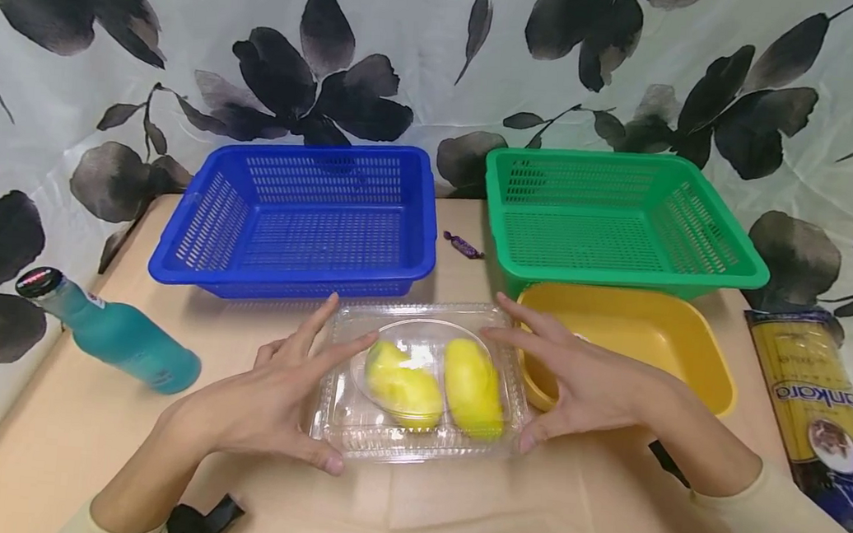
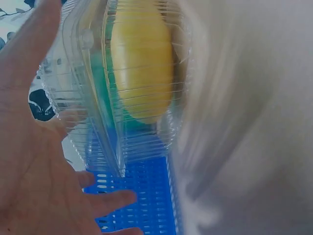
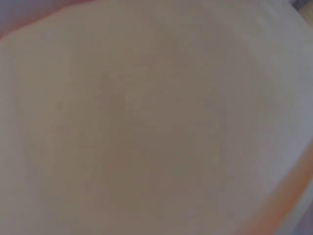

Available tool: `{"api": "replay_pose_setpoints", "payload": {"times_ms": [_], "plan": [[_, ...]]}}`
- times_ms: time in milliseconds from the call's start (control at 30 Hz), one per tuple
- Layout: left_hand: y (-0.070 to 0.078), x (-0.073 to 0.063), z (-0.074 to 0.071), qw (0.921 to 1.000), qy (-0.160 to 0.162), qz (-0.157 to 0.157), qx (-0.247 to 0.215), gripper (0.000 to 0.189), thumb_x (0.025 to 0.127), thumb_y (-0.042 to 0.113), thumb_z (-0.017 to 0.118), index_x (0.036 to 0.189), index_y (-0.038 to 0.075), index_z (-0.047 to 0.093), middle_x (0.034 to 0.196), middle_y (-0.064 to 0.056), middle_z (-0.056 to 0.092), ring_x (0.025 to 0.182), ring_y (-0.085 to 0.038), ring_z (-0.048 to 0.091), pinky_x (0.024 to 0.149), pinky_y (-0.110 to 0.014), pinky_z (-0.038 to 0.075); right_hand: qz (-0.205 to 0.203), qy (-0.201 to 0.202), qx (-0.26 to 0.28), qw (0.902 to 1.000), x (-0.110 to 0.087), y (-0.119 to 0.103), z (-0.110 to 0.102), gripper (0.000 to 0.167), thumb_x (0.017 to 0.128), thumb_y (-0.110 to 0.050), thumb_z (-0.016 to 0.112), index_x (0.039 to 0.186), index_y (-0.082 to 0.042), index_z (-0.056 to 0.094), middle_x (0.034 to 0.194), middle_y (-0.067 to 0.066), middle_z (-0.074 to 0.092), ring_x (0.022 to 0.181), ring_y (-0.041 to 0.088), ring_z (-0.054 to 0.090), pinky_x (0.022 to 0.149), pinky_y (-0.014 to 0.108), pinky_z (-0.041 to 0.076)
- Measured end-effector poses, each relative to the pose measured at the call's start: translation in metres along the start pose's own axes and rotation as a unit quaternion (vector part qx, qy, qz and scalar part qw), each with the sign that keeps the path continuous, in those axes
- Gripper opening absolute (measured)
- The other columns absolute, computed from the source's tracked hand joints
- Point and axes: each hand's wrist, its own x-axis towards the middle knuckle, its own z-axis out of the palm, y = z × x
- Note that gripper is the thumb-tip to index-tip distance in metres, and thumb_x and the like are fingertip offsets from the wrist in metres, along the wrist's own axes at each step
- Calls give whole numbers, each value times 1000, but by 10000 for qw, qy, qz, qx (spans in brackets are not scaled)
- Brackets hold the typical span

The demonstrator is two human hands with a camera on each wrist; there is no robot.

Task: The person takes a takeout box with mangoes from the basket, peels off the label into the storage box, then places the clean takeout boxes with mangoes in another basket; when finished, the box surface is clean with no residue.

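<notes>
A clear plastic clamshell container (image 1: 421, 452), its lid down, lies on the table between the two hands. Through it show two yellow mango-like fruits (image 1: 473, 389), one of them filling much of the container in the left wrist view. At the container's left side is my left hand (image 1: 268, 400), fingers spread and fairly straight, index fingertip over the lid; the left wrist view shows its palm facing the container wall. My right hand (image 1: 575, 372) is at the opposite side, fingers extended along the edge and thumb near the front corner. The right wrist view is only a blur of pale surface.
Behind the container stand a blue basket (image 1: 321, 282) and a green basket (image 1: 641, 277), with a purple-wrapped candy (image 1: 463, 245) between them. A yellow tub (image 1: 659, 341) sits beside the right hand. A teal bottle (image 1: 131, 341) lies left; a printed packet (image 1: 819, 393) lies far right.
</notes>
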Motion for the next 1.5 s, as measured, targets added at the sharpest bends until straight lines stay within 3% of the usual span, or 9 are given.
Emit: {"api": "replay_pose_setpoints", "payload": {"times_ms": [233, 400, 600, 733, 900, 1067, 1233, 1333, 1500], "plan": [[4, 1, -3, 9998, -57, 149, -78, 122, 68, 70, 85, 164, 44, 14, 169, -6, -20, 141, -44, 44, 102, -76, 36, 163, -50, 6, 9999, -3, -1, 4, 117, 68, -63, 87, 162, -45, 18, 173, -2, -7, 155, 39, 16, 106, 64, 43], [9, -2, -5, 9995, -175, -60, -242, 116, 68, 73, 82, 162, 48, 18, 169, -4, -21, 140, -44, 45, 101, -80, 33, 105, 38, 99, 9999, -6, -3, 4, 115, 70, -62, 87, 162, -46, 20, 173, -2, -4, 153, 41, 21, 105, 65, 44], [20, -11, -14, 9996, -39, -164, -210, 111, 67, 82, 75, 160, 50, 23, 170, 3, -20, 140, -51, 40, 92, -70, 48, -91, 174, 328, 9993, -13, -9, -5, 114, 69, -56, 90, 161, -46, 23, 173, -4, -3, 152, 43, 19, 101, 69, 44], [31, -18, -21, 9997, 105, -99, -204, 109, 68, 81, 75, 159, 49, 26, 170, 4, -19, 146, -57, 26, 88, -69, 51, -330, 233, 223, 9989, -18, -15, -16, 117, 68, -55, 91, 162, -43, 23, 172, -3, -4, 151, 44, 20, 97, 65, 49], [44, -19, -29, 9987, 461, 145, -167, 110, 68, 79, 77, 160, 45, 27, 170, 3, -17, 146, -46, 34, 89, -60, 55, -373, 414, 143, 9983, -27, -24, -35, 115, 69, -55, 91, 162, -43, 25, 172, -6, -2, 150, 44, 25, 91, 61, 54], [52, -3, -43, 9968, 722, 357, -24, 109, 69, 73, 82, 160, 45, 30, 170, 3, -15, 135, -32, 53, 85, -46, 58, -401, 688, 31, 9968, -31, -25, -54, 109, 71, -50, 91, 160, -43, 28, 172, -8, -1, 151, 40, 25, 96, 65, 50], [54, 23, -55, 9942, 813, 678, -181, 109, 71, 61, 89, 161, 41, 30, 170, 2, -17, 138, -41, 49, 88, -57, 57, -488, 996, -125, 9938, -36, -21, -75, 112, 70, -39, 95, 161, -38, 30, 173, -7, -1, 155, 37, 16, 100, 78, 36], [59, 37, -58, 9923, 925, 779, -285, 107, 72, 58, 89, 160, 39, 32, 170, 4, -18, 147, -45, 35, 93, -64, 52, -519, 1202, -284, 9910, -40, -19, -86, 113, 69, -33, 96, 162, -35, 31, 173, -7, -1, 155, 34, 16, 98, 80, 36], [66, 61, -60, 9870, 1217, 946, -464, 103, 74, 52, 90, 159, 39, 34, 170, 8, -19, 157, -40, 5, 103, -70, 41, -693, 1506, -339, 9856, -44, -9, -101, 118, 66, -18, 97, 163, -26, 31, 174, -3, 0, 154, 19, 22, 109, 34, 45]]}}
